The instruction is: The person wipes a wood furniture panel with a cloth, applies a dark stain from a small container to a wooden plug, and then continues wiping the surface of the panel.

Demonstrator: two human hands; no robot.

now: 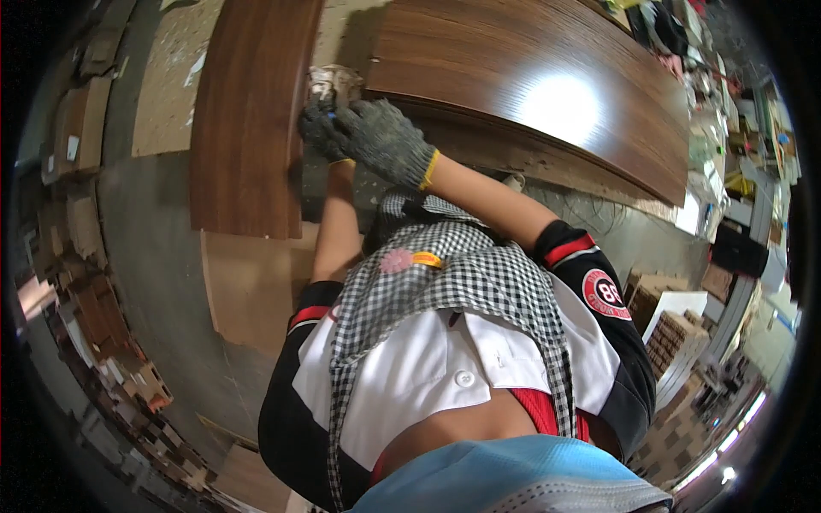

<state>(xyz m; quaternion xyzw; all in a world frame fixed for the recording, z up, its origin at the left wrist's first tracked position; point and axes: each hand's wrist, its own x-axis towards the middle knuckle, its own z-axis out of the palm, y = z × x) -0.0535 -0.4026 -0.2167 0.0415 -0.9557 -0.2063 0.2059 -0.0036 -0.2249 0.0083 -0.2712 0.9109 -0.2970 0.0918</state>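
Note:
Both of my hands wear dark grey knit gloves with yellow cuffs and meet between two brown wood-grain panels. My left hand [320, 132] is closed beside the edge of the narrow left panel [248, 120], its fingers partly behind the right hand. My right hand [386, 144] is closed against it, near the corner of the wide glossy right panel [470, 64]. A tiny blue bit [332, 114] shows between the fingers; what it belongs to is hidden. Just beyond the fingertips is a crumpled, pale, dirty rag-like bundle [337, 83], touching the gloves.
The wide panel lies on a stack of similar boards, with a bright light reflection on top. Cardboard [248, 282] lies under the narrow panel's near end. Stacked boards and boxes [81, 128] line the far left. Cluttered shelving [714, 128] and stacked blocks [676, 346] stand at the right.

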